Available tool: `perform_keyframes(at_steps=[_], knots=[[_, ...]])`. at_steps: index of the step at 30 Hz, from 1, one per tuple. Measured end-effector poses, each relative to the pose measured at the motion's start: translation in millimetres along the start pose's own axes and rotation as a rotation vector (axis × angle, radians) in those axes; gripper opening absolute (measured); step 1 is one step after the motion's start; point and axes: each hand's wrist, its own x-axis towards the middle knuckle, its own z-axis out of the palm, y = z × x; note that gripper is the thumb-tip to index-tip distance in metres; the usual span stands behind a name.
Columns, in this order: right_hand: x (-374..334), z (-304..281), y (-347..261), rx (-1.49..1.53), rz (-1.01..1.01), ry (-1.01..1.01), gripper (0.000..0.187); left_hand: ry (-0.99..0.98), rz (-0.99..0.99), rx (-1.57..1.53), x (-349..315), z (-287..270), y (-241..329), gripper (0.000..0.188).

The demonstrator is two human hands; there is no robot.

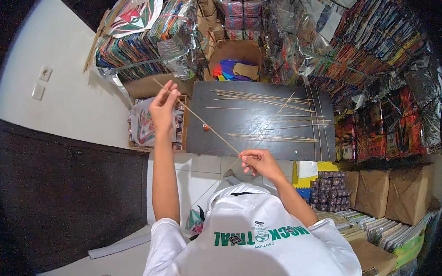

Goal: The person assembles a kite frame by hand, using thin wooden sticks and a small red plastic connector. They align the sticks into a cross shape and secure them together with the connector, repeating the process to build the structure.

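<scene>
A long thin bamboo stick [208, 124] runs slantwise between my two hands, in front of the dark table. My left hand [162, 111] pinches it near its upper end, over the box at the table's left side. Lower down, my right hand [257, 162] grips its other end at the table's near edge, with a small bit of orange at the fingertips. A thinner line passes below that hand, too faint to identify. On the dark table [209, 94] lie several loose bamboo sticks [279, 120], some crossing. A small orange-and-white spool [205, 128] sits left on the tabletop.
An open carton [223, 50] with colourful pieces stands behind the table. Left of it is a box [181, 125] holding a printed sheet. Plastic-wrapped stacks [135, 53] line the back and right. Brown cartons [395, 190] and dark stacked rolls [330, 190] stand at lower right.
</scene>
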Motion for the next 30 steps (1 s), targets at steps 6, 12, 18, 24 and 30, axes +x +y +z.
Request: perform_keyframes(at_steps=[6, 12, 18, 24, 30], knots=[[0, 4, -6, -0.028, -0.010, 0.003, 0.024, -0.028, 0.079, 0.034, 0, 5, 19, 0.037], [-2, 1, -1, -0.030, -0.001, 0.021, 0.025, -0.074, 0.168, 0.234, 15, -16, 3, 0.041], [-3, 3, -5, -0.034, -0.021, 0.028, 0.023, -0.038, 0.244, 0.280, 16, -21, 1, 0.040], [1, -1, 7, -0.055, -0.056, 0.081, 0.022, 0.013, 0.026, -0.170, 4, -14, 12, 0.055], [1, -4, -1, -0.070, -0.096, 0.157, 0.022, 0.274, 0.153, 0.076, 6, -42, -7, 0.060]])
